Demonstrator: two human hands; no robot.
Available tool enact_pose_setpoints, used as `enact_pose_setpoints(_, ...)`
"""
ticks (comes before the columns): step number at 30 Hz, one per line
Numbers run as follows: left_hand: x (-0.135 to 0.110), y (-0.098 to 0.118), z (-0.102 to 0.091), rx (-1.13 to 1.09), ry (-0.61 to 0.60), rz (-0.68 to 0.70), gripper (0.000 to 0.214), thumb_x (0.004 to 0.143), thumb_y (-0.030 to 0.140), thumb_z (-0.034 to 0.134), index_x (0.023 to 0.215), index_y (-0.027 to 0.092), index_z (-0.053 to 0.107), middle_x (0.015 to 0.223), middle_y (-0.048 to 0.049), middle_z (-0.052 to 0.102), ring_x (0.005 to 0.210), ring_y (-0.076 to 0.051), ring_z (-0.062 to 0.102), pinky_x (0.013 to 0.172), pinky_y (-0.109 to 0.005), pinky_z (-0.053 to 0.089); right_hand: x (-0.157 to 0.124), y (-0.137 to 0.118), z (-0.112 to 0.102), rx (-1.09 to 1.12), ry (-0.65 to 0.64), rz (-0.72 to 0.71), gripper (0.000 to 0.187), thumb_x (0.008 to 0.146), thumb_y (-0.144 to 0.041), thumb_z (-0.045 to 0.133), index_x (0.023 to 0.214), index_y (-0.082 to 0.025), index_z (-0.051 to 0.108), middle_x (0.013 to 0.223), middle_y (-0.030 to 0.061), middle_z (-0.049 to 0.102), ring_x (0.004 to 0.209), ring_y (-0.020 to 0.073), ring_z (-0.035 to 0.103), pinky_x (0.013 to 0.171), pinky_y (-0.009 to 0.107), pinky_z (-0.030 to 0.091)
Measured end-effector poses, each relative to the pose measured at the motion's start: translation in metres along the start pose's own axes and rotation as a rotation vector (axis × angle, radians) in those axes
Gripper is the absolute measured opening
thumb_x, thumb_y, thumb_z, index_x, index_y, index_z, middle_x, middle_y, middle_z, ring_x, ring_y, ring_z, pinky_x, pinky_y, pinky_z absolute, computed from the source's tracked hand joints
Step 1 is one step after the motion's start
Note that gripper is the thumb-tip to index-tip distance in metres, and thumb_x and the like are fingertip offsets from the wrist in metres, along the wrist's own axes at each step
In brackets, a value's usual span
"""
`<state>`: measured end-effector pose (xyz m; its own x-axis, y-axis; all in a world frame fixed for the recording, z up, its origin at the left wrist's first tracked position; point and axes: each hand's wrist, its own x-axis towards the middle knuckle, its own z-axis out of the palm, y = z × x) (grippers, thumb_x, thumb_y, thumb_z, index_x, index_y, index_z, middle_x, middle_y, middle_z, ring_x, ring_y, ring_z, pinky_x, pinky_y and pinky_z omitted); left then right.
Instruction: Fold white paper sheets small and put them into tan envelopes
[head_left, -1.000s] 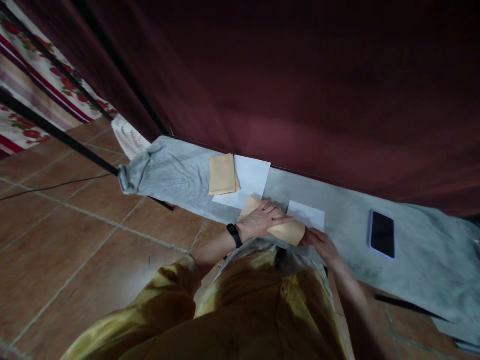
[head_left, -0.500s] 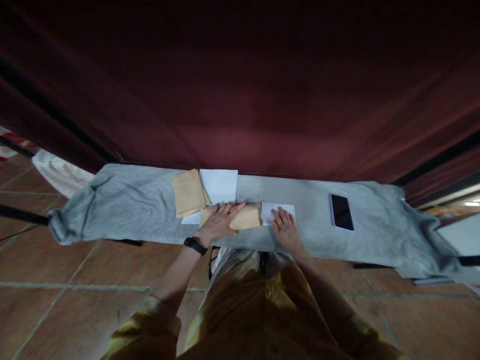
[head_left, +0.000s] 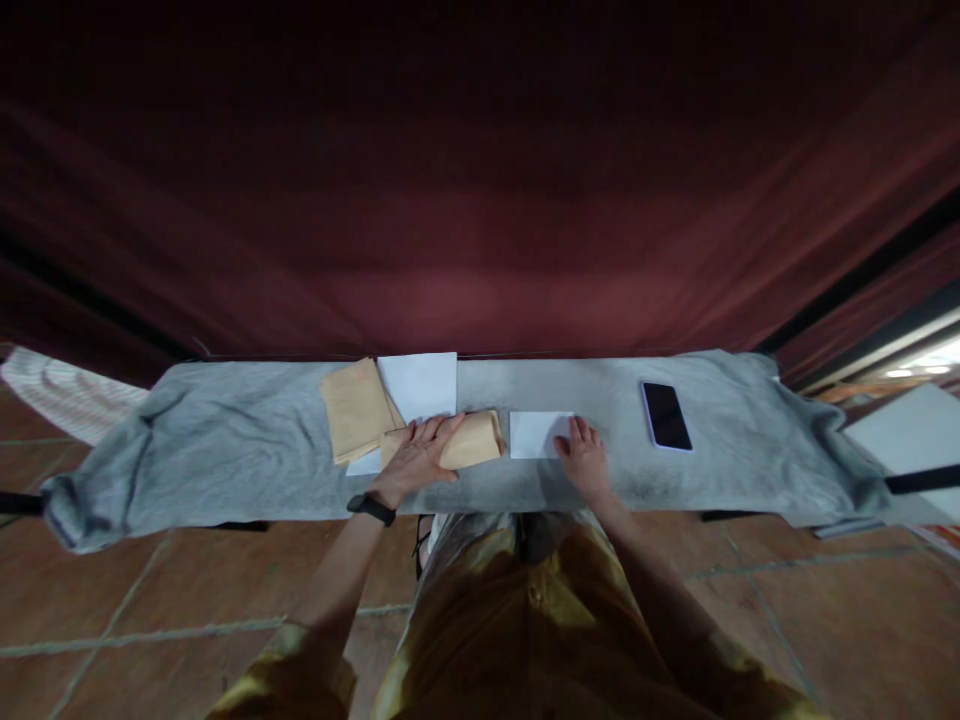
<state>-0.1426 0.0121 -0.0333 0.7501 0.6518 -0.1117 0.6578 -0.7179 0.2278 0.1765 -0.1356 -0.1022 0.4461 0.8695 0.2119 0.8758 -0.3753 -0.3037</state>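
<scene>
My left hand (head_left: 420, 460), with a dark band on its wrist, lies flat with fingers spread on a folded brown paper piece (head_left: 474, 440), perhaps a bag or envelope. My right hand (head_left: 585, 460) rests at the right end of a small white paper (head_left: 534, 434). Its thumb touches the paper, while the fingers lie apart from the thumb around the right edge. Left of my left hand is a stack of brown paper pieces (head_left: 356, 410), overlapping a larger white sheet (head_left: 424, 385).
A grey cloth (head_left: 225, 440) covers the narrow bench. On its right part lies a phone (head_left: 666, 416) with a dark screen. Dark red fabric (head_left: 480, 250) hangs along the far edge. Tiled floor (head_left: 187, 580) shows below.
My right hand has slid right across the white paper to its right end, uncovering more of it. The left hand stays on the brown paper. The camera view has shifted slightly.
</scene>
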Motion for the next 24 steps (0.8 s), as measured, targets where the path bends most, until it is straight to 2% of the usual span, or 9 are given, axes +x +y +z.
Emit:
enact_pose_setpoints(3, -0.001, 0.001, 0.004, -0.002, 0.000, -0.005, 0.111, 0.077, 0.043, 0.078, 0.165, 0.031, 0.011, 0.161, -0.0129, 0.037, 0.151, -0.033, 0.031, 0.126, -0.059, 0.012, 0.005, 0.000, -0.002, -0.015, 0.012, 0.123, 0.054, 0.097, -0.042, 0.056, 0.139, -0.008, 0.055, 0.125, 0.0260, 0.065, 0.112, 0.0370, 0.061, 0.092, 0.045, 0.046)
enact_pose_setpoints(6, -0.001, 0.003, 0.007, 0.000, -0.005, -0.008, 0.112, 0.077, 0.046, 0.078, 0.165, 0.030, 0.011, 0.162, -0.0131, 0.036, 0.152, -0.034, 0.030, 0.126, -0.059, 0.013, 0.013, -0.004, -0.003, -0.007, -0.015, 0.191, 0.048, 0.093, -0.045, 0.063, 0.126, -0.009, 0.061, 0.116, 0.0263, 0.066, 0.106, 0.0384, 0.064, 0.088, 0.044, 0.047)
enact_pose_setpoints(11, -0.003, 0.003, 0.011, 0.005, 0.022, -0.003, 0.114, 0.076, 0.047, 0.078, 0.165, 0.032, 0.009, 0.162, -0.0120, 0.036, 0.152, -0.034, 0.030, 0.126, -0.059, 0.012, 0.023, -0.005, -0.003, 0.116, -0.094, 0.334, 0.046, 0.086, -0.044, 0.073, 0.116, -0.011, 0.060, 0.113, 0.0282, 0.068, 0.112, 0.0426, 0.064, 0.091, 0.047, 0.046)
enact_pose_setpoints(14, -0.004, 0.002, 0.012, -0.001, 0.028, -0.004, 0.115, 0.076, 0.046, 0.079, 0.165, 0.032, 0.007, 0.162, -0.0121, 0.035, 0.152, -0.034, 0.030, 0.126, -0.060, 0.010, 0.024, -0.002, -0.001, 0.309, -0.038, 0.391, 0.042, 0.081, -0.042, 0.076, 0.108, -0.014, 0.060, 0.112, 0.0261, 0.068, 0.115, 0.0421, 0.062, 0.095, 0.048, 0.045)
enact_pose_setpoints(18, -0.004, 0.002, 0.013, -0.017, 0.029, -0.011, 0.116, 0.075, 0.045, 0.079, 0.165, 0.032, 0.007, 0.162, -0.0124, 0.036, 0.151, -0.035, 0.031, 0.126, -0.060, 0.012, 0.024, 0.002, -0.001, 0.485, 0.041, 0.356, 0.028, 0.081, -0.046, 0.069, 0.089, -0.021, 0.058, 0.097, 0.0180, 0.069, 0.110, 0.0389, 0.062, 0.093, 0.047, 0.047)
enact_pose_setpoints(21, -0.005, 0.003, 0.014, -0.020, 0.042, -0.013, 0.117, 0.074, 0.044, 0.080, 0.165, 0.032, 0.008, 0.161, -0.0128, 0.037, 0.151, -0.035, 0.032, 0.126, -0.060, 0.012, 0.025, 0.003, -0.005, 0.628, 0.093, 0.315, 0.027, 0.083, -0.051, 0.061, 0.080, -0.026, 0.052, 0.079, 0.0076, 0.065, 0.087, 0.0297, 0.063, 0.080, 0.041, 0.051)
enact_pose_setpoints(24, -0.007, 0.004, 0.015, -0.027, 0.055, -0.026, 0.117, 0.074, 0.043, 0.080, 0.165, 0.032, 0.008, 0.161, -0.0128, 0.037, 0.150, -0.036, 0.032, 0.125, -0.061, 0.012, 0.024, 0.001, -0.011, 0.779, 0.154, 0.289, 0.032, 0.086, -0.058, 0.052, 0.082, -0.027, 0.048, 0.070, 0.0003, 0.059, 0.070, 0.0215, 0.059, 0.069, 0.034, 0.051)
